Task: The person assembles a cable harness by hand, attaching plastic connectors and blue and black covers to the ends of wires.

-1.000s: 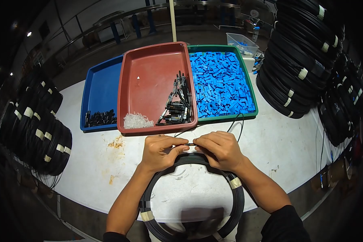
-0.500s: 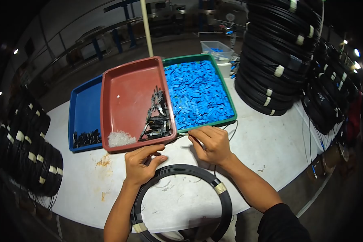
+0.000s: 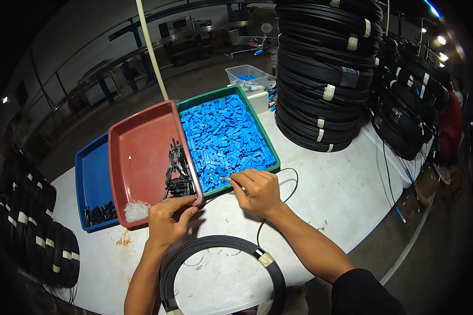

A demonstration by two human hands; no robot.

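Observation:
My right hand (image 3: pixel 257 191) is closed in a pinch on the end of a thin black cable (image 3: pixel 296 181). A small pale tip (image 3: pixel 225 178) pokes out past its fingers, over the front edge of the green tray (image 3: pixel 272 152) of blue connector pieces (image 3: pixel 226 139). From that hand the cable bows out to the right and runs down to a taped black cable coil (image 3: pixel 220 242) on the table. My left hand (image 3: pixel 168 220) is at the front right corner of the red tray (image 3: pixel 142 136). Its fingers are curled, a gap showing between thumb and forefinger, and nothing visible is held.
The red tray holds black parts (image 3: pixel 178 170) and small clear pieces (image 3: pixel 136 211). Left of it is a blue tray (image 3: pixel 94 173) with black parts. Tall stacks of cable coils (image 3: pixel 326 79) stand at right and left. A clear bin (image 3: pixel 244 79) sits behind the trays.
The view has swung to the right. My right hand has moved from the green tray's front edge to over its front part, with the cable end. My left thumb and forefinger are closer together.

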